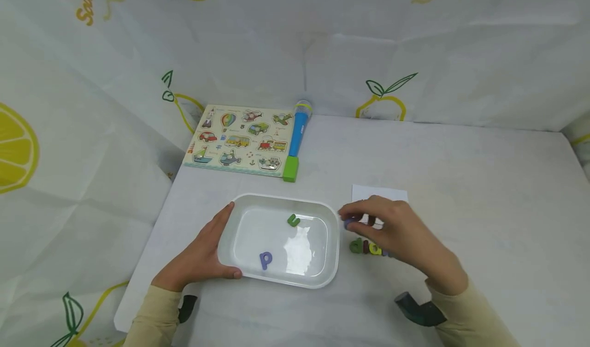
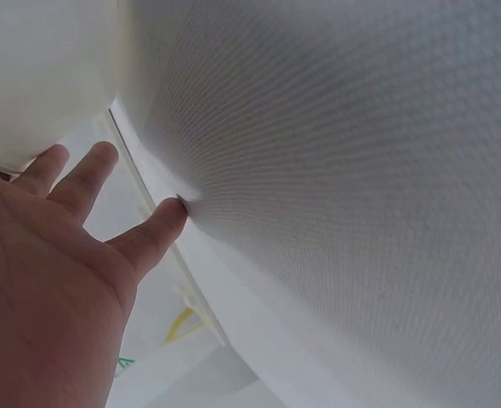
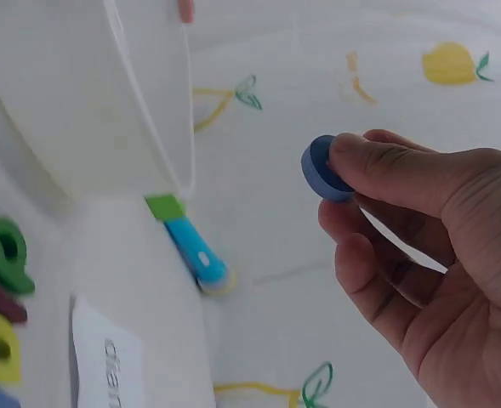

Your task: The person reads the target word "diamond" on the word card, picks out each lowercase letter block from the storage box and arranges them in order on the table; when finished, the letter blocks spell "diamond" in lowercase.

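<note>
1. near the right end of the white tray (image 1: 260, 224), the right hand (image 1: 396, 229) pinches a blue piece (image 3: 322, 174) between thumb and fingers, above the desk (image 1: 484, 198); the piece's letter shape is hard to tell.
2. at the tray's left end, the left hand (image 1: 203, 254) is spread, its fingers by the far corner and its thumb along the near rim; the left wrist view shows those fingers straight and apart.
3. inside the tray lie two letters, well apart: a small green letter (image 1: 293, 220) toward the far side and a purple p (image 1: 265, 260) toward the near side.
4. just right of the tray, a row of letters stands on the desk: a green d (image 1: 356, 246), a dark red piece (image 1: 366, 246), a yellow a (image 1: 375, 248) and a blue-purple one partly hidden by the right hand.
5. behind that row lies a white paper (image 1: 379, 192), partly covered by the right hand; printed letters show on it in the right wrist view.
6. farther back, a puzzle board (image 1: 239, 142) with vehicle pictures lies beside a blue toy microphone (image 1: 299, 131) with a green end.
7. behind the desk hangs a white lemon-print cloth (image 1: 322, 55).
</note>
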Demonstrator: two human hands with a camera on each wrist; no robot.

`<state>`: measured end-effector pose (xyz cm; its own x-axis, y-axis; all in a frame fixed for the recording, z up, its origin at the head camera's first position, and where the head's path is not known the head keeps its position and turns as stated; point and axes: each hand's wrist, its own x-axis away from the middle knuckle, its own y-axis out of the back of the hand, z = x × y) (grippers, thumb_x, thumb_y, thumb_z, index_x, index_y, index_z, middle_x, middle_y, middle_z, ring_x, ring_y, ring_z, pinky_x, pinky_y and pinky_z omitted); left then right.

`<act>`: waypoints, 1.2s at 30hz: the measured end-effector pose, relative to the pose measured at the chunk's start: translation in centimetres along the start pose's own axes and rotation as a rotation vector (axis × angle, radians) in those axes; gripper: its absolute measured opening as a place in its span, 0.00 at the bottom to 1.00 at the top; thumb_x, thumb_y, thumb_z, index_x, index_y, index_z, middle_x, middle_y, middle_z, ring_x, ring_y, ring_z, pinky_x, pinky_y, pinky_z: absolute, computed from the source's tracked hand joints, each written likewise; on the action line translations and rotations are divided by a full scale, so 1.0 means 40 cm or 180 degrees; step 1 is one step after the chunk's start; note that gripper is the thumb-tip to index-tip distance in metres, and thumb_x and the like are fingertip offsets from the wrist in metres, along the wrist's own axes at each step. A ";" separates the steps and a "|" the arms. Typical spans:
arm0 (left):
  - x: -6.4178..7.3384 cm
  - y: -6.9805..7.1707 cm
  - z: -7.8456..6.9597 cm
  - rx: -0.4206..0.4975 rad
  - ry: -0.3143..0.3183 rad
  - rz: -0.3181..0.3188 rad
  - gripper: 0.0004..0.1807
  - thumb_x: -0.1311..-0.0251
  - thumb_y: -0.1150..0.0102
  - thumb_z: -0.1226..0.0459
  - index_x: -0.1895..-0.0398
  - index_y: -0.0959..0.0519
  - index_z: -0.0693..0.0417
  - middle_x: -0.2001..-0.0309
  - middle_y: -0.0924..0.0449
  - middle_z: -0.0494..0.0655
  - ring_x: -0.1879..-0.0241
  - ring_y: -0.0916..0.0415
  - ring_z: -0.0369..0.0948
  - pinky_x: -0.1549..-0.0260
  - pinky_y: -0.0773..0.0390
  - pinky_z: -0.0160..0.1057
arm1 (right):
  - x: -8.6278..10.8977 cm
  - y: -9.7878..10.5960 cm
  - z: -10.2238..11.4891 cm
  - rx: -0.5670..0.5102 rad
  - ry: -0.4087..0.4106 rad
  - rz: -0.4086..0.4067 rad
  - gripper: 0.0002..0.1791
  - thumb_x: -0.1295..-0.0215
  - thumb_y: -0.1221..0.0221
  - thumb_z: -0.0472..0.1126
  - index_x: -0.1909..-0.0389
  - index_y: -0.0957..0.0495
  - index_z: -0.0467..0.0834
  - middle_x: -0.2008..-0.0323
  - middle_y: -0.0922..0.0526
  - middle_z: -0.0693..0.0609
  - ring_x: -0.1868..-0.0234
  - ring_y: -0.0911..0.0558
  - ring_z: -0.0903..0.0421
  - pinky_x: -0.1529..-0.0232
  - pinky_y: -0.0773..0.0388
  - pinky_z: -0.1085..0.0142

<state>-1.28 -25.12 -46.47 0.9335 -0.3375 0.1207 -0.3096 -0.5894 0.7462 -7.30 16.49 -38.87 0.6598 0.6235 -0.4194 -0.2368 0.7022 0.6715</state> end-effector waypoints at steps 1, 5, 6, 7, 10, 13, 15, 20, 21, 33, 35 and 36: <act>0.000 0.001 -0.002 -0.0003 0.0006 0.0004 0.79 0.69 0.18 0.37 0.17 0.60 0.44 0.22 0.50 0.55 0.33 0.40 0.59 0.46 0.27 0.67 | 0.016 0.022 -0.006 0.0105 -0.0063 -0.0085 0.26 0.52 0.25 0.26 0.51 0.15 0.48 0.60 0.13 0.60 0.65 0.18 0.66 0.67 0.23 0.74; -0.003 0.002 -0.004 -0.0026 -0.0028 -0.0001 0.79 0.69 0.18 0.37 0.17 0.60 0.45 0.22 0.49 0.56 0.35 0.38 0.60 0.48 0.26 0.67 | 0.084 0.085 -0.024 0.0529 -0.0500 -0.0283 0.28 0.56 0.24 0.24 0.52 0.15 0.47 0.59 0.14 0.60 0.66 0.20 0.66 0.66 0.25 0.78; -0.003 0.002 -0.005 -0.0023 -0.0023 0.0002 0.79 0.69 0.18 0.37 0.17 0.60 0.45 0.22 0.49 0.56 0.34 0.39 0.60 0.48 0.26 0.67 | 0.100 0.093 -0.028 0.0633 -0.0635 -0.0296 0.28 0.56 0.23 0.25 0.52 0.15 0.47 0.59 0.14 0.60 0.66 0.21 0.66 0.65 0.26 0.79; -0.003 0.002 -0.005 -0.0020 -0.0027 0.0001 0.79 0.69 0.18 0.37 0.17 0.60 0.46 0.22 0.49 0.56 0.34 0.39 0.61 0.47 0.27 0.67 | 0.117 0.099 -0.031 0.0717 -0.0759 -0.0297 0.28 0.56 0.23 0.25 0.52 0.15 0.47 0.60 0.14 0.60 0.66 0.21 0.66 0.65 0.26 0.79; -0.001 0.003 -0.008 0.0012 0.0012 0.0011 0.79 0.69 0.18 0.36 0.17 0.60 0.45 0.22 0.49 0.56 0.33 0.39 0.60 0.46 0.27 0.67 | 0.164 0.105 -0.041 0.0837 -0.1025 -0.0259 0.27 0.55 0.24 0.26 0.52 0.15 0.47 0.60 0.14 0.60 0.65 0.21 0.67 0.65 0.25 0.80; 0.001 0.003 -0.009 0.0019 0.0034 0.0014 0.79 0.70 0.18 0.36 0.17 0.60 0.45 0.22 0.50 0.55 0.33 0.40 0.59 0.45 0.28 0.67 | 0.202 0.100 -0.049 0.0830 -0.1184 -0.0182 0.27 0.53 0.24 0.26 0.51 0.16 0.49 0.61 0.14 0.61 0.66 0.20 0.67 0.66 0.25 0.79; 0.003 0.003 -0.007 0.0052 0.0063 0.0020 0.79 0.70 0.18 0.36 0.17 0.60 0.43 0.21 0.50 0.55 0.32 0.40 0.59 0.44 0.29 0.67 | 0.223 0.096 -0.057 0.0851 -0.1229 -0.0128 0.27 0.53 0.25 0.26 0.52 0.16 0.49 0.62 0.14 0.61 0.66 0.20 0.67 0.67 0.23 0.76; 0.007 0.001 -0.001 0.0090 0.0098 0.0030 0.79 0.70 0.18 0.37 0.17 0.62 0.38 0.21 0.52 0.54 0.31 0.43 0.58 0.43 0.30 0.66 | 0.261 0.085 -0.091 0.0982 -0.1326 -0.0061 0.26 0.55 0.24 0.27 0.54 0.15 0.49 0.66 0.16 0.64 0.69 0.23 0.67 0.72 0.24 0.70; 0.007 0.001 0.000 0.0078 0.0099 0.0032 0.79 0.69 0.18 0.36 0.17 0.62 0.38 0.21 0.52 0.54 0.31 0.43 0.58 0.43 0.30 0.67 | 0.268 0.082 -0.099 0.0982 -0.1344 -0.0053 0.25 0.55 0.24 0.27 0.54 0.15 0.48 0.67 0.17 0.64 0.69 0.23 0.67 0.72 0.25 0.70; 0.001 0.000 -0.001 -0.0002 0.0040 -0.0017 0.78 0.68 0.19 0.36 0.17 0.60 0.45 0.21 0.51 0.56 0.32 0.40 0.61 0.46 0.28 0.68 | 0.302 0.038 -0.136 0.0804 -0.1486 0.0167 0.23 0.51 0.26 0.26 0.53 0.15 0.46 0.62 0.14 0.60 0.66 0.22 0.65 0.69 0.24 0.67; 0.001 0.000 -0.002 0.0001 0.0054 -0.0011 0.78 0.69 0.19 0.36 0.17 0.60 0.44 0.21 0.51 0.55 0.32 0.40 0.60 0.45 0.28 0.68 | 0.302 0.036 -0.133 0.0824 -0.1493 0.0158 0.24 0.51 0.25 0.26 0.53 0.15 0.46 0.60 0.14 0.58 0.66 0.22 0.64 0.69 0.24 0.67; 0.001 0.001 -0.003 0.0004 0.0062 -0.0006 0.78 0.69 0.19 0.36 0.17 0.60 0.44 0.21 0.51 0.55 0.32 0.41 0.60 0.45 0.28 0.68 | 0.302 0.035 -0.131 0.0824 -0.1504 0.0156 0.24 0.51 0.25 0.27 0.52 0.15 0.46 0.60 0.14 0.58 0.66 0.22 0.63 0.69 0.24 0.67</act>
<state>-1.22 -25.06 -46.37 0.9375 -0.3220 0.1320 -0.3080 -0.5910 0.7456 -3.41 26.82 -46.19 0.9155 0.3889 -0.1035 -0.1311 0.5313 0.8370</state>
